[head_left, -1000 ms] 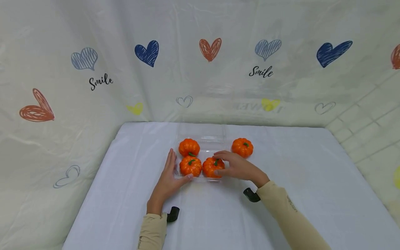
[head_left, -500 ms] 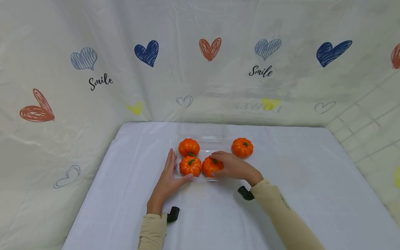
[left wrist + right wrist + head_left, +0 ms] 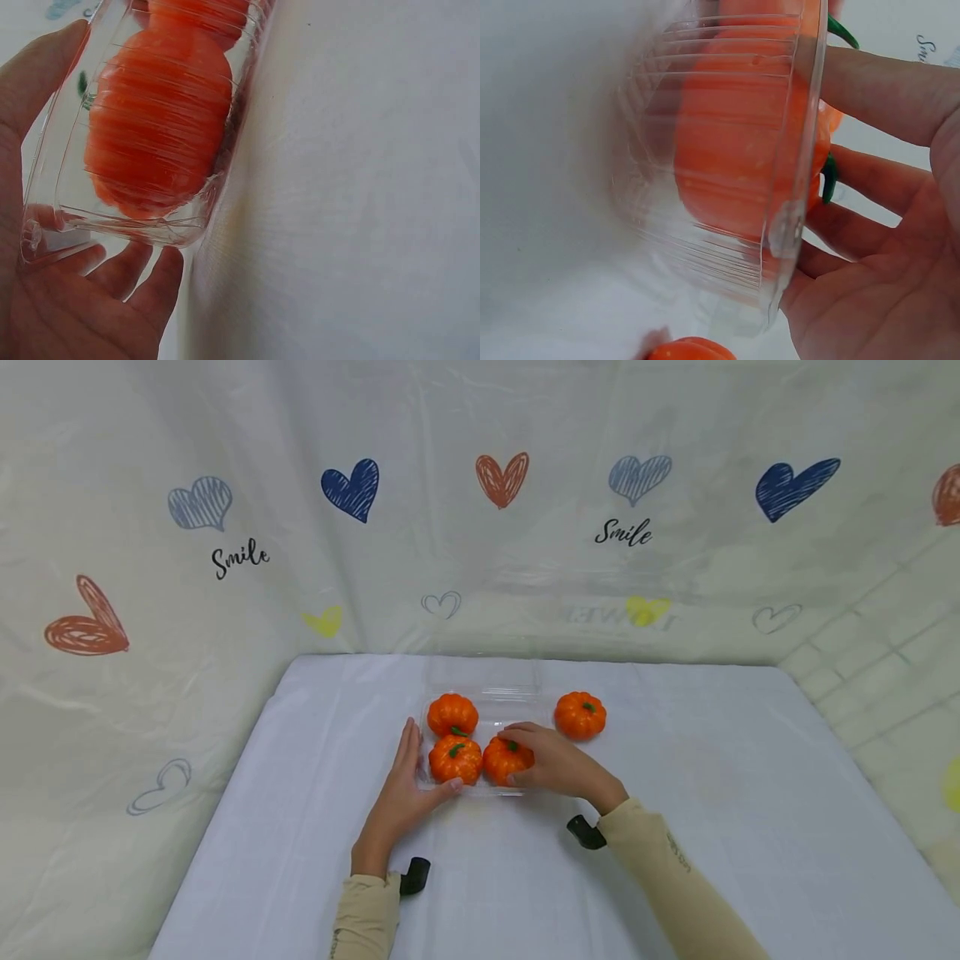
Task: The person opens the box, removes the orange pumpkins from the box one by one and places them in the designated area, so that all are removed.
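Observation:
A clear plastic clamshell container (image 3: 491, 718) lies with its lid tipped back, three small orange pumpkins in it. My left hand (image 3: 401, 802) holds its near left corner, fingers along the left side and thumb at the front rim. Beside that thumb sits the front left pumpkin (image 3: 157, 124), seen through the ribbed wall. Behind it is the back left pumpkin (image 3: 453, 715). At the front right, my right hand (image 3: 558, 760) grips another pumpkin (image 3: 739, 142) from above, thumb and fingers around its upper part; its green stem shows between them.
A fourth orange pumpkin (image 3: 581, 716) rests on the white tablecloth (image 3: 690, 752), right of the container. Behind the table hangs a pale curtain (image 3: 420, 552) printed with hearts. A black wrist mount (image 3: 585, 832) juts out by the right sleeve.
My right hand has shifted slightly left and closed further around the front right pumpkin, which has moved a little left with it. The left hand has stayed at the container's corner.

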{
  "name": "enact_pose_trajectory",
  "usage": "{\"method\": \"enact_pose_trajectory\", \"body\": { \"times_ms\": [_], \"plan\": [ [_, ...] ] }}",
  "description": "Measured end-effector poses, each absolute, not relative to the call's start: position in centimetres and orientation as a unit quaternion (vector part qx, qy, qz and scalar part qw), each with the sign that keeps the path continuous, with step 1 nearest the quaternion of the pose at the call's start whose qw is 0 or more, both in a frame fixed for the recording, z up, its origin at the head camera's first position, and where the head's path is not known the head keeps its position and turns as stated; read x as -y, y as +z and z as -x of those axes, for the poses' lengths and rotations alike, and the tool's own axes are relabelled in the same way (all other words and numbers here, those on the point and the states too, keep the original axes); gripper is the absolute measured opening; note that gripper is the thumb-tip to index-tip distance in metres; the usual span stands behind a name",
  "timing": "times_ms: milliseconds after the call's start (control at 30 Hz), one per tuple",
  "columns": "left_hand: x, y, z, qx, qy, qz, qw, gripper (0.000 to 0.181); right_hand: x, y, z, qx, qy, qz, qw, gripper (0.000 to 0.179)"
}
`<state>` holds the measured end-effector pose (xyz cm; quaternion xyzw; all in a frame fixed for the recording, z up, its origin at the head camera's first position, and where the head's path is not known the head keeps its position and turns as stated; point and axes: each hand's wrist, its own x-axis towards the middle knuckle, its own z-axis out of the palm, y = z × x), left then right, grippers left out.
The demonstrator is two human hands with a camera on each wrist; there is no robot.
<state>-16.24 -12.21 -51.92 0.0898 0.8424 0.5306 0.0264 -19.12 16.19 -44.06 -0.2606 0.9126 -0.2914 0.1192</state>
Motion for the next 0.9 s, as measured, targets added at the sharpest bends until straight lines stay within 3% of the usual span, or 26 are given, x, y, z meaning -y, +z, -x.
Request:
{"method": "enact_pose_trajectory", "body": {
  "times_ms": [333,700,900],
  "plan": [
    [12.2,-52.1,16.3,-0.845,0.527,-0.086,0.032,0.127,-16.5,-44.2,18.3,-0.910,-0.347,0.209,0.092,0.071],
    [12.2,-51.9,16.1,-0.843,0.530,-0.091,0.032,0.126,-17.7,-45.3,17.7,-0.891,-0.402,0.206,-0.037,0.066],
    [12.1,-51.8,16.1,-0.843,0.529,-0.091,0.030,0.126,-18.3,-45.5,17.5,-0.883,-0.420,0.197,-0.071,0.066]
  ]
}}
